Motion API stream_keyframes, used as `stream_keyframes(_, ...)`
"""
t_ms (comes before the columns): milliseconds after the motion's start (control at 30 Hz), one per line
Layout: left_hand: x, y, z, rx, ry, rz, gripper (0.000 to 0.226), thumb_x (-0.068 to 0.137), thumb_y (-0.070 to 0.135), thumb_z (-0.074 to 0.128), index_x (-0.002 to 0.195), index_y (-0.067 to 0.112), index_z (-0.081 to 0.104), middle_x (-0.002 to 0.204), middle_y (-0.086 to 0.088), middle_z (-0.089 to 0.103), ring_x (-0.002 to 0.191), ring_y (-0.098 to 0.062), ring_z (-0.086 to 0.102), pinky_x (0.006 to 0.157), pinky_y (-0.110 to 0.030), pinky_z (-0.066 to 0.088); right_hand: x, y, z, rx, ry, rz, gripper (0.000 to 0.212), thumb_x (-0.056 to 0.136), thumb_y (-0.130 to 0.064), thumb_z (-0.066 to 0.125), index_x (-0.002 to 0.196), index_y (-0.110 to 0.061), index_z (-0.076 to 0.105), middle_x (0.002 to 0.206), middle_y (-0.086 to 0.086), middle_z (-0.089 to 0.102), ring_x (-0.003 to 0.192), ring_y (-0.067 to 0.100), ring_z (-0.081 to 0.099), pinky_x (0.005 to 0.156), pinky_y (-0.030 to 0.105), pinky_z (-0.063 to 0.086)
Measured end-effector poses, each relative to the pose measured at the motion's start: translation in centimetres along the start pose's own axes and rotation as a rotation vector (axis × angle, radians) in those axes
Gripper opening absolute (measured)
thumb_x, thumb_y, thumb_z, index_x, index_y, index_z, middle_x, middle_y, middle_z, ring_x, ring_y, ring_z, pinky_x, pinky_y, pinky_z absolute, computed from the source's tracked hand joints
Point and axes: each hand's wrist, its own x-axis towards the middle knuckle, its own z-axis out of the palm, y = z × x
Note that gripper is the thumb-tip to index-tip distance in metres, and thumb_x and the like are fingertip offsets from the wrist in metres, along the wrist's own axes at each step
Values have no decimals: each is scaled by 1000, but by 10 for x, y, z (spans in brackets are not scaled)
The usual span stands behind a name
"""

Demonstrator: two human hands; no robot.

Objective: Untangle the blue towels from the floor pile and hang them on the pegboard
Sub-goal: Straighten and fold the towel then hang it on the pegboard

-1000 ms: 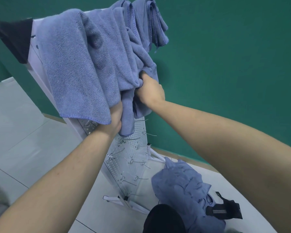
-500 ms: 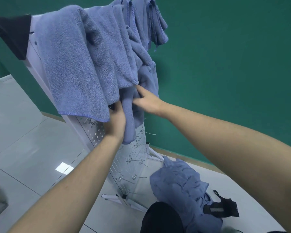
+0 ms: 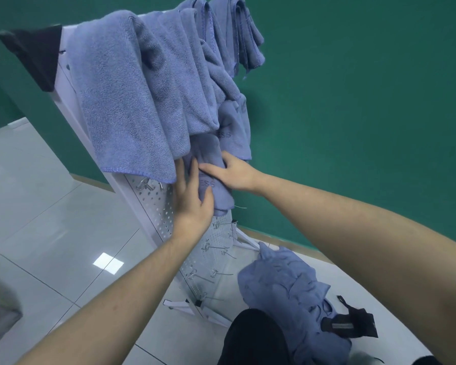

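Head view shows both hands working on one narrow blue towel point(image 3: 213, 177) that hangs from the white pegboard point(image 3: 153, 206), below the larger towels point(image 3: 132, 101) already draped over its top edge. The left hand point(image 3: 192, 198) lies with fingers straight along the towel's left side, thumb hooked round its lower part, seemingly steadying the cloth against the board. The right hand point(image 3: 232, 172) lies over the front of the towel with fingers spread and nearly flat, pressing rather than pinching, probably to smooth the cloth so it hangs straight. Bare metal hooks point(image 3: 216, 272) stick out of the board lower down, free for more cloth. The floor pile point(image 3: 282, 285) of blue towels lies bunched near the board's foot, touching a black strap point(image 3: 350, 325), so the hanging looks partly done, with several towels left
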Motion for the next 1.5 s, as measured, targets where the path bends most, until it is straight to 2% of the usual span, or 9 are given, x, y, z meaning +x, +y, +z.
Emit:
stream_keyframes(100, -17, -1, -4, 38, -40, 17, 70, 82, 24, 56, 150, 21, 37, 160, -9, 19, 148, -31, 21, 120, -46, 26, -11, 4, -9, -67, 2, 23, 47, 88, -56, 68, 116, -19, 61, 112, -4, 66, 98, 12, 60, 80, 22, 42)
stream_keyframes(267, -29, 12, -7, 77, -5, 111, 46, 77, 21, 60, 123, 14, 61, 131, -8, 44, 120, -31, 47, 102, -46, 42, -41, 20, -26, -172, -49, 40, 59, 85, -43, 77, 133, -16, 56, 125, -2, 64, 108, 13, 61, 97, 28, 48)
stream_keyframes(400, -36, 30, 6, 10, -186, 124, 35, 80, 20, 58, 115, 15, 63, 121, -2, 47, 110, -25, 52, 98, -47, 46, -81, 39, -51, -221, -64, 106, 54, 90, -38, 72, 137, -19, 53, 115, -5, 60, 97, 8, 56, 76, 14, 40)
stream_keyframes(533, -47, 50, 33, 74, -365, 125, 31, 87, 16, 61, 119, 16, 61, 122, -3, 50, 110, -24, 54, 100, -43, 43, -122, 74, -78, -296, -87, 183, 33, 94, -31, 67, 126, -19, 63, 113, 2, 66, 98, 14, 60, 83, 16, 41)
stream_keyframes(667, -61, 69, 73, 72, -574, 92, 27, 92, 21, 60, 119, 18, 62, 118, -1, 57, 96, -21, 58, 90, -37, 47, -165, 112, -103, -321, -94, 274, 23, 97, -25, 63, 118, -16, 68, 87, -9, 63, 77, 5, 58, 64, 2, 39)
stream_keyframes(767, -76, 74, 109, 89, -707, 66, 26, 92, 26, 60, 118, 21, 61, 116, 4, 59, 89, -17, 57, 87, -34, 47, -190, 149, -114, -271, -71, 367, 16, 97, -20, 62, 111, -16, 67, 93, 0, 69, 77, 14, 61, 58, 3, 41)
stream_keyframes(1067, -120, 40, 231, 28, -981, -68, 18, 89, 22, 63, 106, 26, 60, 108, 9, 64, 88, -21, 61, 89, -37, 51, -210, 285, -94, -123, -35, 594, 15, 97, -20, 60, 108, -14, 68, 93, 0, 69, 77, 16, 60, 60, 15, 47)
stream_keyframes(1300, -148, -35, 328, 136, -1209, -86, 30, 91, 8, 62, 119, 15, 62, 118, -4, 66, 104, -21, 61, 94, -32, 48, -188, 399, -37, -99, -126, 707, 18, 92, -15, 60, 101, -29, 67, 106, 3, 70, 88, 20, 63, 78, 29, 50)
stream_keyframes(1500, -174, -115, 391, 296, -1338, -132, 39, 92, 7, 62, 130, 12, 58, 130, -9, 60, 121, -28, 57, 98, -30, 42, -162, 476, 18, -119, -277, 707, 28, 95, -13, 55, 120, -25, 63, 118, 1, 63, 103, 26, 63, 89, 31, 50)
